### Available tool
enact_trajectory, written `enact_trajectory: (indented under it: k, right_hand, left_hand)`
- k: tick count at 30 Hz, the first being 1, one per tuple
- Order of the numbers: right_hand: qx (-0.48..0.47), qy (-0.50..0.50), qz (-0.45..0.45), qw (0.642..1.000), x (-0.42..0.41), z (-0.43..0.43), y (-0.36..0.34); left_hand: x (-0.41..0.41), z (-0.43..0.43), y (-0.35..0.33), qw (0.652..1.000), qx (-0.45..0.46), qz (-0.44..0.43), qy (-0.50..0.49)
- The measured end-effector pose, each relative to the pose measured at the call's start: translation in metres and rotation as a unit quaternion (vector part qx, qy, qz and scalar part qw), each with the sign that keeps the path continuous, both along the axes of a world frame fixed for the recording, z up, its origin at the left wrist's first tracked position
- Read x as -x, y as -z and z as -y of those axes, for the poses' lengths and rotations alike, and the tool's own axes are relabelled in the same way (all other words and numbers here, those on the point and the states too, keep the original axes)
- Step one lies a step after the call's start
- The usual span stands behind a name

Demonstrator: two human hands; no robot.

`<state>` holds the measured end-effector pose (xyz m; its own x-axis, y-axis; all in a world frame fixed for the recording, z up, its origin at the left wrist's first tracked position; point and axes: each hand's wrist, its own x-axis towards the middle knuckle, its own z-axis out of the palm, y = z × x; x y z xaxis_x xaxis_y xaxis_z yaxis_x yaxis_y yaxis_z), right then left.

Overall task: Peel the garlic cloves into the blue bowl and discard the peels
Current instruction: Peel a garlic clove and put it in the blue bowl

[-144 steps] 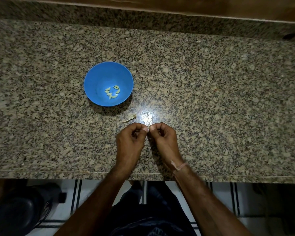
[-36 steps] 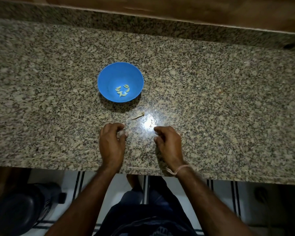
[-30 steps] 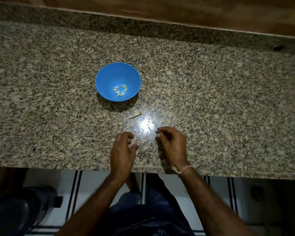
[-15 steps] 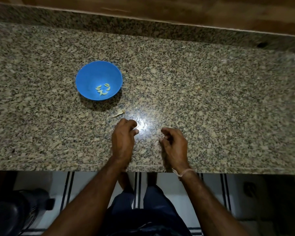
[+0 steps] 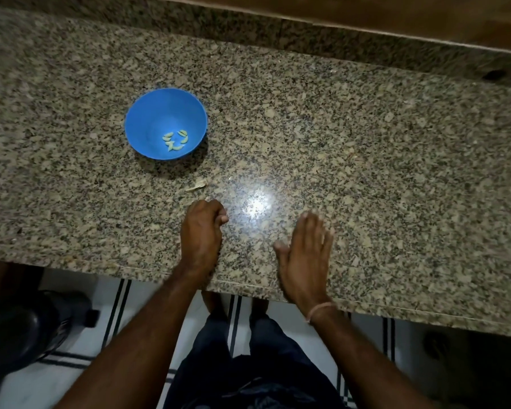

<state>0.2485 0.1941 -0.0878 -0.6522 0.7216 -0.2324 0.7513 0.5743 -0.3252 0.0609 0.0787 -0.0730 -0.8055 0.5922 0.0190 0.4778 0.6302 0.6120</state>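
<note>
Your left hand (image 5: pixel 202 228) is the nearer one. The peel scrap (image 5: pixel 196 184) lies on the counter (image 5: pixel 366 149) just beyond its knuckles, not touching, between that hand and the blue bowl (image 5: pixel 148 119). The scrap's long axis runs near-left to far-right. Your left fingers are curled in; can't tell if they hold anything. Your right hand (image 5: pixel 306 255) is flat with straight fingers, holds nothing, and sits well right of the scrap. The peeled cloves (image 5: pixel 175 140) sit in the bowl's bottom. My read: a short forward reach with the left gets the scrap.

The bowl (image 5: pixel 148 113), cloves (image 5: pixel 175 140) inside, sits on the worktop (image 5: pixel 366 143) beyond and left of the left hand (image 5: pixel 202 228); a peel (image 5: pixel 196 185) lies between them, the right hand (image 5: pixel 306 249) further right
</note>
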Motion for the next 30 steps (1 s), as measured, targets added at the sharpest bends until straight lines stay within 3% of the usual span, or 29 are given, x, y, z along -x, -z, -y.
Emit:
enact_trajectory:
  k: [8,12,30]
  right_hand:
    - [0.035,-0.245,-0.052,0.967,0.078,0.019,0.001]
    - [0.097,-0.217,-0.116,0.964,0.069,0.001,-0.004]
    - [0.036,-0.223,-0.069,0.972,0.043,-0.008,0.006]
  left_hand:
    - [-0.010,0.014,-0.020,0.989,-0.099,0.073,-0.082]
    - [-0.010,0.030,-0.016,0.981,-0.119,0.096,-0.116]
    - [-0.011,0.013,-0.003,0.992,-0.024,0.031,-0.120]
